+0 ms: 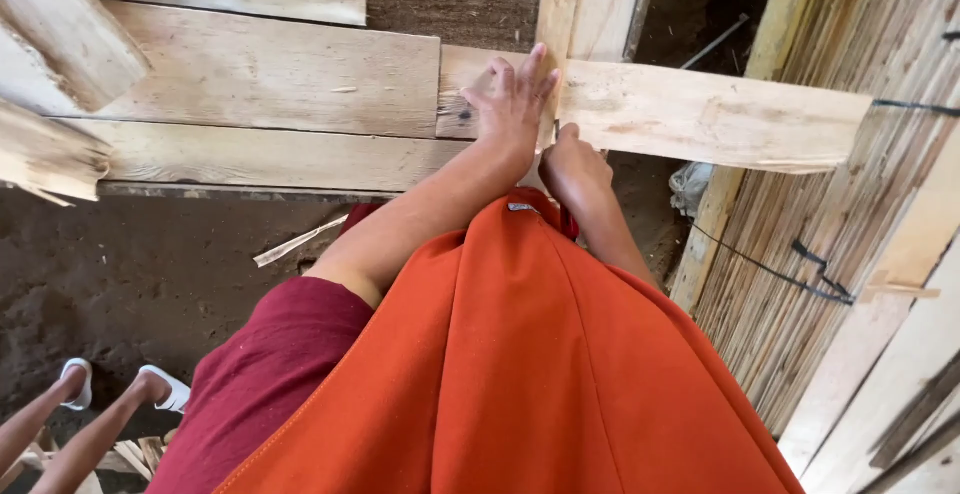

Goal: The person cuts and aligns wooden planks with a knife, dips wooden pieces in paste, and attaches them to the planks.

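Orange cloth [520, 354], draped from the person's body, fills the near centre; a maroon sleeve [270, 374] is seen at its left.

Item: left hand [512, 104]. Laid flat, palm down, on the pale plank; fingers [540, 64] spread apart, clamped on nothing, only pressing.

Item: right hand [575, 169]. Set just right of the left, at the near edge of the plank beside the upright. It is curled closed; whether something small is pinched inside cannot be told.

Item: pale plank [700, 114]. Rough-sawn, light yellow-white, with a dark knot near the left hand and splintered edges. It lies crosswise, running right from the stacked boards toward the slatted wall, crossing a vertical post [585, 4].

Item: stacked boards [270, 84], far left, weathered and paler grey.

Item: slatted wall [850, 204], right, bound with dark wire.

Item: dirt floor [130, 274], left, with a wood sliver [298, 242] on it. Another person's feet in white shoes [160, 389] stand at the near left.

Risks, as judged: the plank could slip along the post if the flat hand's pressure eases. Splinters may be taken from the raw edges. The loose cloth could snag on the wood or hide the near hand.
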